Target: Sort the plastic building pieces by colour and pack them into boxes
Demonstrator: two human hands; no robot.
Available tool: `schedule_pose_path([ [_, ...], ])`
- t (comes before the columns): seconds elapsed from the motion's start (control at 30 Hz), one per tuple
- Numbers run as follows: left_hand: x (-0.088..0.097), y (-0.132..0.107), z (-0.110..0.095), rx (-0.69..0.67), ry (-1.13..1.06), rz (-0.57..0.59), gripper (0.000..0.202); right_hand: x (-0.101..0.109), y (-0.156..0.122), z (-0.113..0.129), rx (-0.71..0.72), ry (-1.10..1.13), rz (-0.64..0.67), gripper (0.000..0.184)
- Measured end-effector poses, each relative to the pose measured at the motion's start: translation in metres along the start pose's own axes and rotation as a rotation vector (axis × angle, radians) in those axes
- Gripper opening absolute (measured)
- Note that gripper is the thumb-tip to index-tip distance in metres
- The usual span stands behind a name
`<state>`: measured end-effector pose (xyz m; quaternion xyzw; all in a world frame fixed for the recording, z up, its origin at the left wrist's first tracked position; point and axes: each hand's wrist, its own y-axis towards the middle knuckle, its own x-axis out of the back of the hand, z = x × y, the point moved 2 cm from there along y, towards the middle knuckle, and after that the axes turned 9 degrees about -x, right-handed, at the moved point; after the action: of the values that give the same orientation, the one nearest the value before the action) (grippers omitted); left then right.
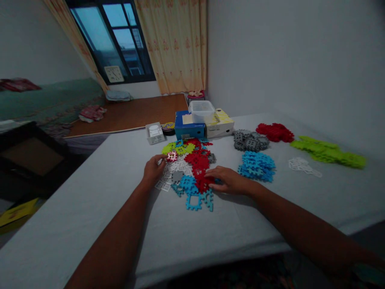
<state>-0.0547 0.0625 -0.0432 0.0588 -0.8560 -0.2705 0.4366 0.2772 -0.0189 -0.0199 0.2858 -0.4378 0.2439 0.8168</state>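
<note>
A mixed heap of flat interlocking plastic tiles (192, 168) in red, blue, white, grey and yellow-green lies on the pale table (90, 216). My left hand (154, 168) sits at the heap's left edge, its fingers pinched on a small pink-white tile (172, 156). My right hand (230, 180) lies on the heap's right side, fingers resting on red and blue tiles (202, 182); whether it grips one I cannot tell.
Sorted tile piles lie to the right: blue (257, 165), grey (250, 140), red (274, 132), green (329, 151), white (303, 165). Boxes (189, 125), a clear tub (202, 110) and a small white box (155, 133) stand at the far edge. A bed and window lie beyond.
</note>
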Motion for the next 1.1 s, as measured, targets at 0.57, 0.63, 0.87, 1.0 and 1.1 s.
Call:
schedule_pose_path([
  [0.57, -0.002, 0.001, 0.001, -0.026, 0.105, 0.104, 0.034, 0.129, -0.06, -0.099, -0.536, 0.068, -0.429, 0.035],
  [0.63, -0.002, 0.0, 0.002, -0.028, 0.096, 0.093, 0.033, 0.13, -0.069, -0.109, -0.563, 0.08, -0.334, 0.037],
  [0.87, -0.005, 0.007, 0.0, -0.062, 0.092, 0.055, 0.039, 0.115, -0.058, -0.113, -0.618, -0.132, -0.519, 0.036],
  [1.0, -0.014, 0.015, -0.001, -0.074, 0.167, 0.141, 0.043, 0.103, -0.04, -0.088, -0.502, -0.144, -0.593, 0.03],
  [1.1, -0.018, 0.015, -0.012, -0.168, 0.074, 0.229, 0.044, 0.093, -0.028, -0.068, -0.424, -0.116, -0.588, 0.026],
])
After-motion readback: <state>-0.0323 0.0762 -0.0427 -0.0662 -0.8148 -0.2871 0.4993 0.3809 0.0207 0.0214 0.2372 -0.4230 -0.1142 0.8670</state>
